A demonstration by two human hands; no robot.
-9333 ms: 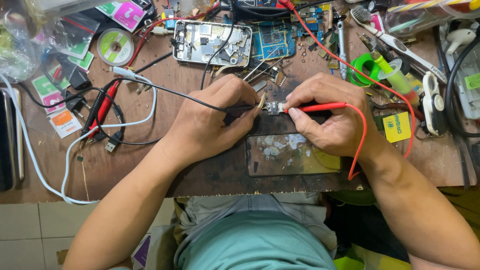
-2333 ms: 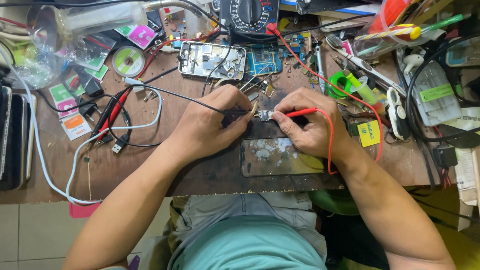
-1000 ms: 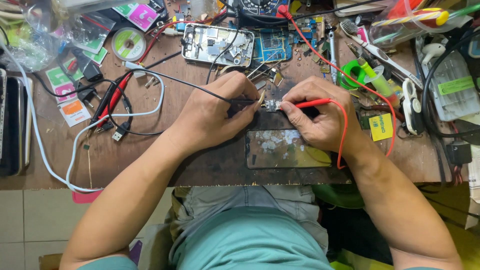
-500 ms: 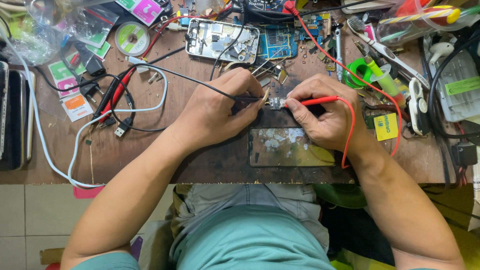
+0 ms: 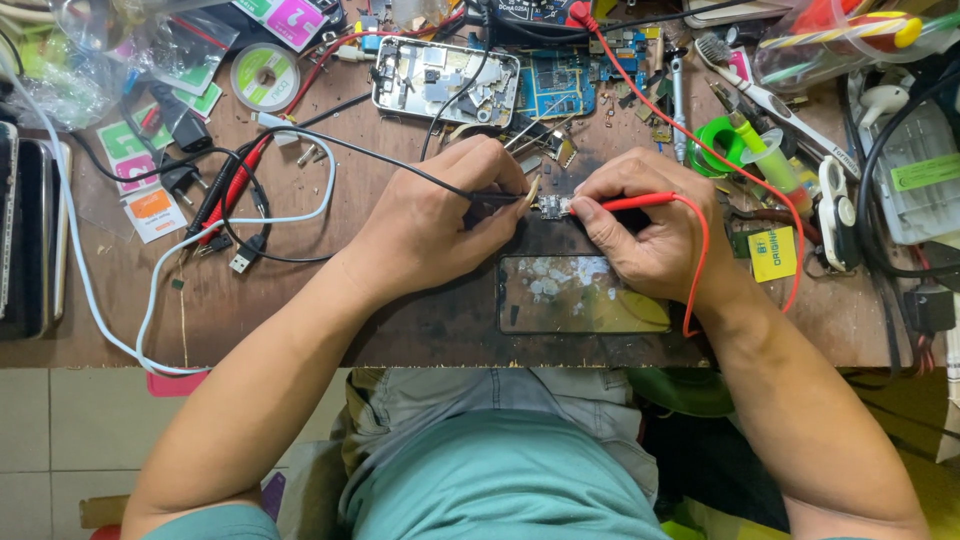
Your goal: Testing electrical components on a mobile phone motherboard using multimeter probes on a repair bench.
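L hand [image 5: 440, 215] grips black probe [image 5: 495, 198], R hand [image 5: 645, 225] grips red probe [image 5: 630, 203], both on small board [image 5: 549, 206]; phone [image 5: 580, 294] near desk [image 5: 300, 310] edge, clutter behind.

Red probe [image 5: 635, 202], black probe [image 5: 495, 197], green tape roll [image 5: 722, 146], brown bench [image 5: 300, 290]

Likely electronics repair workshop, cluttered wooden bench [image 5: 400, 330], opened phone [image 5: 445, 80], circuit boards [image 5: 565, 90]

bright, even overhead light | soft shadows | sharp focus | slight edge distortion
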